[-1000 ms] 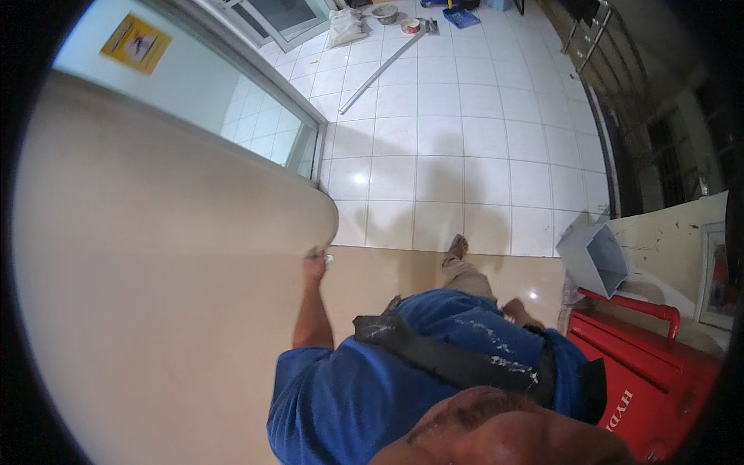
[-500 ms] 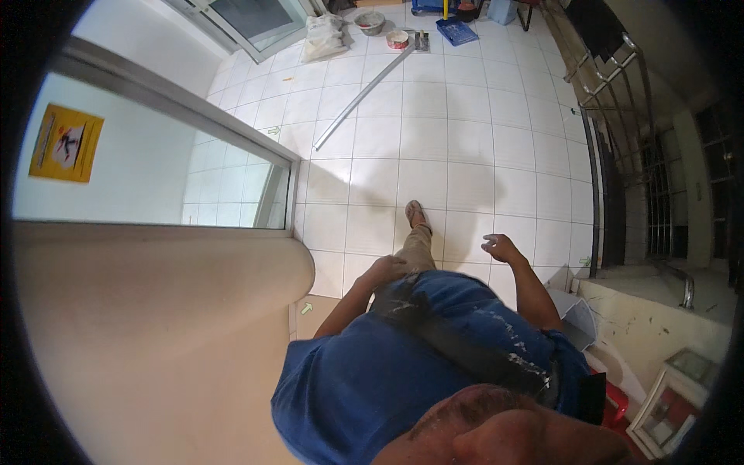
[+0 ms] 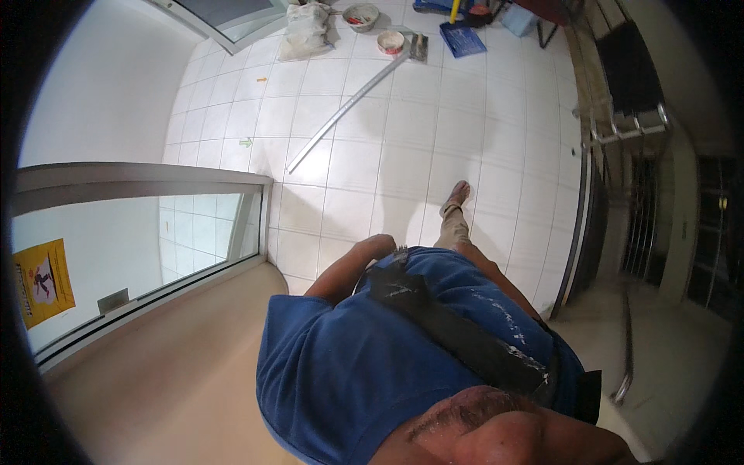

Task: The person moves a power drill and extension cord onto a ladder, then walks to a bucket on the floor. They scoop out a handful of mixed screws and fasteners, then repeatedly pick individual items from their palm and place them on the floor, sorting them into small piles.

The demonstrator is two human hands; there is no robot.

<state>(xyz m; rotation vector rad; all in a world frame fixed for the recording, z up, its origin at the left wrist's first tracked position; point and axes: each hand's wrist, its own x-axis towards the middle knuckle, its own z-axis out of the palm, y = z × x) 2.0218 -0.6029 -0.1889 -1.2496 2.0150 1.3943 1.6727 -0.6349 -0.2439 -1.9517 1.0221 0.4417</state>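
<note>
My left hand [image 3: 378, 245] hangs in front of my blue shirt at the waist, its fingers tucked from sight. Partly covered by the shirt, my right hand [image 3: 463, 249] is beside my tan trouser leg [image 3: 453, 226]; its fingers cannot be made out. No object shows in either hand. On the tiles ahead lies a long straight silver metal bar [image 3: 349, 110], well apart from both hands. Its far end reaches a small round red-and-white container [image 3: 390, 42] and flat-bladed hand tools [image 3: 418, 48].
A stuffed white sack [image 3: 306, 31], a grey basin [image 3: 361, 17] with small items and a blue dustpan [image 3: 463, 40] sit farther off. To the left stands a framed glass panel [image 3: 147, 240]. Along the right are a black-backed metal chair [image 3: 629, 66] and metal railings.
My right hand has swung in from the right to beside my leg. My visible foot is now farther right, and the view has turned and moved forward past the glass panel.
</note>
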